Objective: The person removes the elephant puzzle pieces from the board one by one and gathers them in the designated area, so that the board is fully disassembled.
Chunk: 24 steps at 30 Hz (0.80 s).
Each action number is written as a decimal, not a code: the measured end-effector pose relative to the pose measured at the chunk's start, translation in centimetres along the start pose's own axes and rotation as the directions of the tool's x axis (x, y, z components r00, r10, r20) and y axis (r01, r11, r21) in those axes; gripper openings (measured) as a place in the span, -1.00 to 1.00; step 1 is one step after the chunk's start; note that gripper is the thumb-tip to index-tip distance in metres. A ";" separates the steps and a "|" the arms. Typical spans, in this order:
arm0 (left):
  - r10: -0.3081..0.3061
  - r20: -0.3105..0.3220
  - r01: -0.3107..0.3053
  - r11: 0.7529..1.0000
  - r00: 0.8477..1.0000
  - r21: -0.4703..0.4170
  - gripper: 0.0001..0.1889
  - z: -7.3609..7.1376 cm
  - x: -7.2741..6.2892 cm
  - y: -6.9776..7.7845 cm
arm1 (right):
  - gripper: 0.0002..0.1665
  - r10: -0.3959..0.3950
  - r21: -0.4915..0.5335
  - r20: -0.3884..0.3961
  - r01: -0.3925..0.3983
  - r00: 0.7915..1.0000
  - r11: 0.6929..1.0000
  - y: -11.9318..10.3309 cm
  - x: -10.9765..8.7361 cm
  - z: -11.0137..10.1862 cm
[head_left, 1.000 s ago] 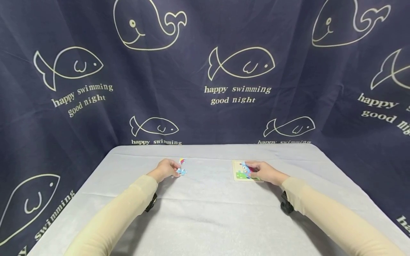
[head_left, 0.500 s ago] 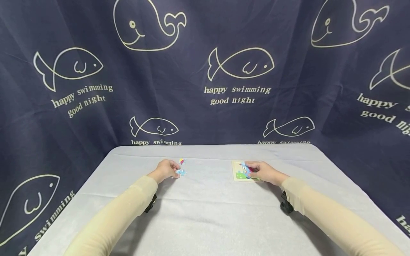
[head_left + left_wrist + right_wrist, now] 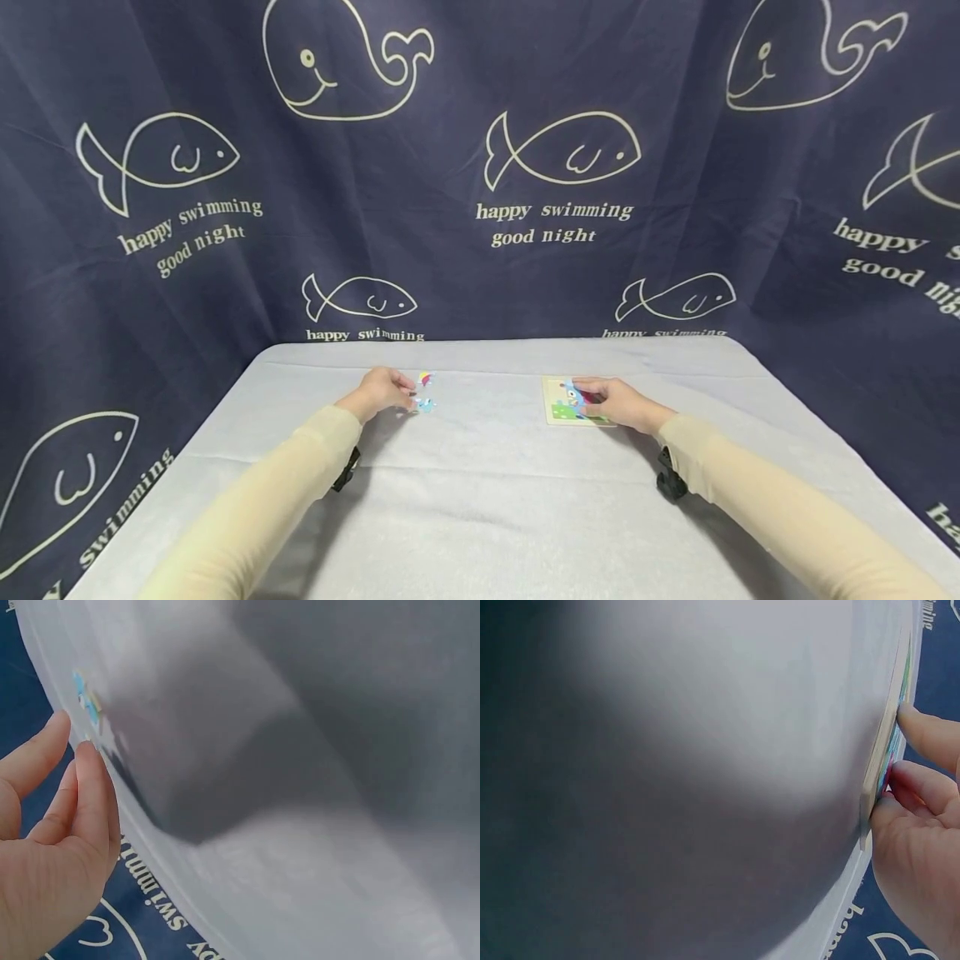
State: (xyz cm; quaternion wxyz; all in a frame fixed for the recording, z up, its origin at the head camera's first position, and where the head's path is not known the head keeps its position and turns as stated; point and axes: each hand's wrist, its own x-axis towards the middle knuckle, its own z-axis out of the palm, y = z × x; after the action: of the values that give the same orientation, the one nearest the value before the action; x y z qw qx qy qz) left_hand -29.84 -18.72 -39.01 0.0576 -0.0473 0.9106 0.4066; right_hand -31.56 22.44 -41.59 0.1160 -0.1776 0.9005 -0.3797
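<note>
In the head view my left hand is at the left of two small puzzle pieces on the cloth. The nearer one is a light blue piece, the farther a yellow and pink piece. In the left wrist view the thumb and fingers stand apart, with a blue and yellow piece beyond the fingertips. My right hand rests on a thin picture puzzle board with a blue figure and green ground. In the right wrist view its fingertips touch the board's picture face; the hand hides the board's right part.
A pale grey cloth covers the table. Its far edge meets a dark blue curtain printed with fish, whales and lettering. Plain cloth lies between the loose pieces and the puzzle board.
My left hand has drawn back a little to the left and away from the light blue piece, which shows more fully. The right hand has stayed on the puzzle board.
</note>
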 end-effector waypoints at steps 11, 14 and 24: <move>0.058 0.041 -0.058 0.998 0.997 -0.007 -0.65 0.2 -0.2 1.1 | -0.23 0.007 0.021 0.025 -0.008 1.000 1.000 0.0 0.1 -0.2; 0.055 0.043 -0.055 0.998 0.998 -0.001 -0.66 0.5 -0.2 1.3 | -0.22 0.021 0.006 0.022 -0.021 1.000 1.000 0.0 0.1 -0.2; 0.091 0.084 -0.089 0.996 0.992 -0.030 -0.64 1.0 -0.7 3.3 | -0.21 0.040 0.014 -0.008 -0.040 0.999 0.999 0.4 0.3 -0.3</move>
State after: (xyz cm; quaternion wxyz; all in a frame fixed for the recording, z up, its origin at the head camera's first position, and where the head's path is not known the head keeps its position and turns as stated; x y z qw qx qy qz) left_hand -29.54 -15.75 -37.21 0.0776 0.0104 0.9030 0.4224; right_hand -32.05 22.72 -41.68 0.1212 -0.1574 0.9016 -0.3841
